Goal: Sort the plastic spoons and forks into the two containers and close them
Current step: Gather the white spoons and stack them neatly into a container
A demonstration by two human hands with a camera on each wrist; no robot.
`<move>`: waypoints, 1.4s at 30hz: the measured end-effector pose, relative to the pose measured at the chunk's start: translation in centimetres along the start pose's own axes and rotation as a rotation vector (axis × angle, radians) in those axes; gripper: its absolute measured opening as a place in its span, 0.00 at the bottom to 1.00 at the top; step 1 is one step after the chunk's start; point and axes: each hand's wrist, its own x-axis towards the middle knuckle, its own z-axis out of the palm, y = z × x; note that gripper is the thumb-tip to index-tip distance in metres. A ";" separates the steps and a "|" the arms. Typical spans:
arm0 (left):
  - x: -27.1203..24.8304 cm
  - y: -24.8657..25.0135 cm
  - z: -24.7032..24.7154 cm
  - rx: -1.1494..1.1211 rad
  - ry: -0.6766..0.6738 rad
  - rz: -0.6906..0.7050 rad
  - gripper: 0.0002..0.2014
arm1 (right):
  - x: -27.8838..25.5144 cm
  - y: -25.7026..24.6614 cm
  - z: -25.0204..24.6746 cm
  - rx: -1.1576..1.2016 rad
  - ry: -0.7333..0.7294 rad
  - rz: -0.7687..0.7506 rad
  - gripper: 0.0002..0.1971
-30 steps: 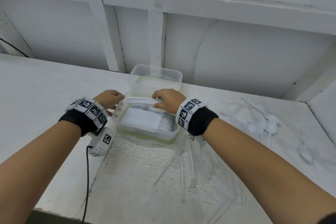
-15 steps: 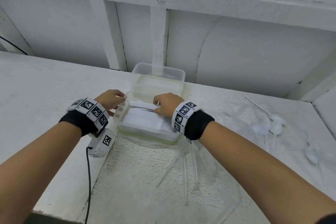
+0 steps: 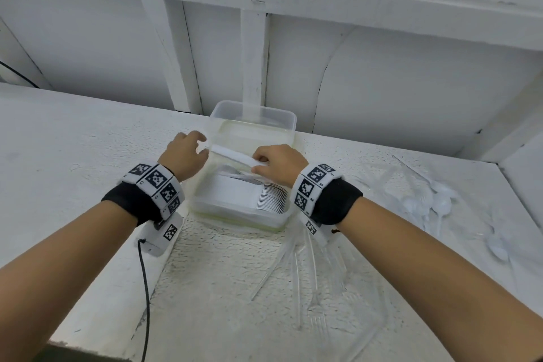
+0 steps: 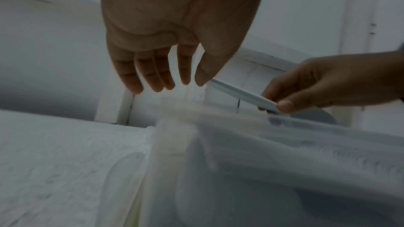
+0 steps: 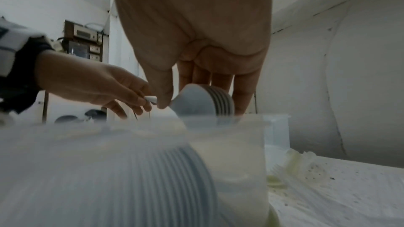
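Observation:
My right hand [image 3: 260,163] pinches a stack of white plastic spoons [image 3: 235,156] at the bowl end and holds it level just above the near clear container [image 3: 235,216]. More stacked white spoons [image 3: 271,197] lie inside that container. In the right wrist view the held bowls [image 5: 203,101] sit between thumb and fingers. My left hand [image 3: 199,144] is at the handle end of the stack; in the left wrist view its fingers [image 4: 161,78] hang loose and only the thumb meets the handles [image 4: 240,94]. A second clear container [image 3: 252,117] stands behind, with nothing visible in it.
Clear plastic forks [image 3: 299,273] lie loose on the white table in front of the near container. White spoons [image 3: 432,203] are scattered at the right. A white wall rises right behind the far container. A black cable [image 3: 145,288] runs off the table's front edge.
My right hand has lifted the spoon stack up out of the near container. My left hand has left the container's side and risen to the handle end of the stack.

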 end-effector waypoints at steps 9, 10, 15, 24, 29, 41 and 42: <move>0.4 3.9 0.6 0.169 -0.139 0.218 0.15 | -1.3 2.9 -3.2 0.218 0.139 0.099 0.12; 0.4 4.0 1.0 0.208 -0.195 0.236 0.15 | -1.3 3.2 -3.3 0.254 0.141 0.113 0.12; 0.5 4.5 2.1 0.313 -0.335 0.266 0.14 | -1.8 3.6 -3.1 0.276 0.128 0.109 0.13; 0.8 4.9 2.0 0.279 -0.426 0.200 0.11 | -1.1 2.7 -2.8 0.300 0.128 0.081 0.14; 0.5 4.5 1.4 0.272 -0.473 0.207 0.13 | -0.3 1.3 -3.0 0.339 0.154 0.043 0.13; -1.0 3.6 0.6 0.356 -0.439 0.317 0.16 | 0.8 -0.4 -1.3 -0.093 0.054 -0.056 0.12; -1.1 3.5 0.6 0.350 -0.429 0.319 0.16 | 0.8 -0.5 -1.1 -0.150 0.035 -0.067 0.12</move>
